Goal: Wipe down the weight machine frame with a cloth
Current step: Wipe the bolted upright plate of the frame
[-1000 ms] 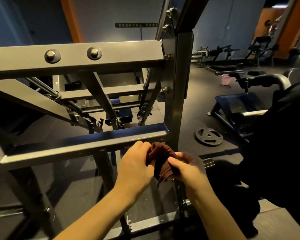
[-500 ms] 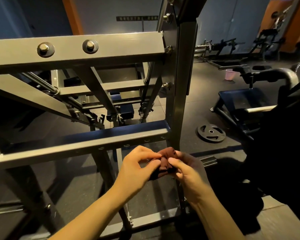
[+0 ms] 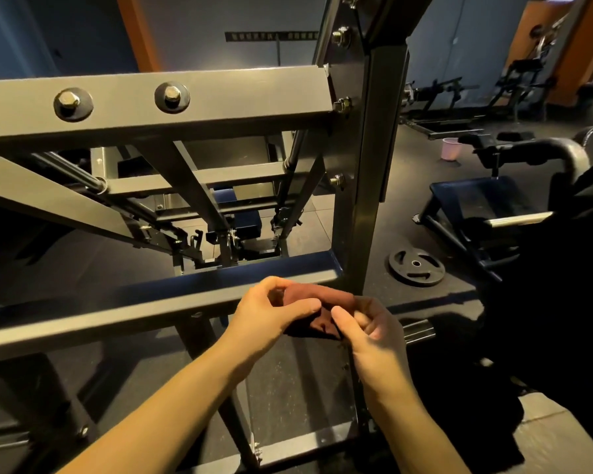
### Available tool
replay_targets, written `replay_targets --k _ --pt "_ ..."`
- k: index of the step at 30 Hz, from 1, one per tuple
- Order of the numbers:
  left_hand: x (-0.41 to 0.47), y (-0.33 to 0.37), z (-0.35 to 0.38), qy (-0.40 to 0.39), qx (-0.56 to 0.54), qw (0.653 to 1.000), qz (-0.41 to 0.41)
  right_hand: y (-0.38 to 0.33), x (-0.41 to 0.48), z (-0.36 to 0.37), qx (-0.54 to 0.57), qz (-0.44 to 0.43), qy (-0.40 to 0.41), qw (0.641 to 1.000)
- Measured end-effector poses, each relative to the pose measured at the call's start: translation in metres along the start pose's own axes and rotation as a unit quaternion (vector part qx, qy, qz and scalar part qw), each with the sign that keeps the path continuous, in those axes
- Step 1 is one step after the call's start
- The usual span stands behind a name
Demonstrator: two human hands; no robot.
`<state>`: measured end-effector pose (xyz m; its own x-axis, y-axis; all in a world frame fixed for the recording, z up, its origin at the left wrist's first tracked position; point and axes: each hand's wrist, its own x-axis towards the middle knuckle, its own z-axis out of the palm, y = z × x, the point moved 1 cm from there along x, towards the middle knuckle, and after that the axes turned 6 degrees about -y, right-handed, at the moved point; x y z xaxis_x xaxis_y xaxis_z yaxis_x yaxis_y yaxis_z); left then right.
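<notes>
A small dark red-brown cloth (image 3: 319, 304) is bunched between my two hands, just in front of the lower crossbar (image 3: 158, 299) of the grey steel weight machine frame. My left hand (image 3: 271, 313) pinches the cloth's left side between thumb and curled fingers. My right hand (image 3: 367, 328) holds its right side with thumb and curled fingers. The cloth hangs close to the corner where the lower crossbar meets the vertical post (image 3: 367, 186). A bolted upper crossbar (image 3: 185, 100) runs above.
A weight plate (image 3: 416, 266) lies flat on the dark rubber floor to the right of the post. A black bench and curved handle (image 3: 493, 200) stand further right. A pink cup (image 3: 451, 148) sits on the floor behind. More gym machines line the back wall.
The cloth, hanging loose a second ago, is now gathered into a tighter bunch between both hands. The hands have risen slightly toward the lower crossbar.
</notes>
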<state>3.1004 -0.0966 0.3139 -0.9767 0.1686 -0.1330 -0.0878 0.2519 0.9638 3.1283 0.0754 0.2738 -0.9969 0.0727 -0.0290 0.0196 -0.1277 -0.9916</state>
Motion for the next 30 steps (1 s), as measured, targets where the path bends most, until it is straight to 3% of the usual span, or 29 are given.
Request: replay_targets --k 3,6,11,14,20,24,27,30 --pt "0.020 0.006 -0.012 -0.095 -0.055 0.994 -0.017 -0.008 0.016 0.003 -0.040 -0.031 0.049 0.998" --pt "0.043 0.016 -0.026 -0.058 -0.079 0.995 0.012 -0.015 0.031 0.002 -0.077 -0.018 0.004 0.997" --pt "0.100 0.041 -0.039 0.006 -0.032 0.997 0.067 -0.027 0.060 -0.012 -0.163 -0.051 0.157 0.973" --pt "0.121 0.053 -0.027 0.047 0.023 0.993 0.104 -0.041 0.075 -0.012 -0.245 -0.075 0.190 0.948" --pt "0.102 0.023 0.014 0.008 0.053 0.980 0.190 -0.033 0.083 0.001 -0.301 -0.076 0.222 0.924" --pt "0.107 0.022 0.005 -0.032 0.050 0.987 0.151 -0.035 0.084 -0.001 -0.291 -0.098 0.233 0.923" --pt "0.127 0.047 -0.009 -0.038 -0.070 0.995 0.052 -0.037 0.087 -0.001 -0.284 -0.100 0.243 0.922" --pt "0.114 0.046 -0.001 -0.047 -0.063 0.994 0.080 -0.037 0.087 0.003 -0.304 -0.092 0.247 0.916"
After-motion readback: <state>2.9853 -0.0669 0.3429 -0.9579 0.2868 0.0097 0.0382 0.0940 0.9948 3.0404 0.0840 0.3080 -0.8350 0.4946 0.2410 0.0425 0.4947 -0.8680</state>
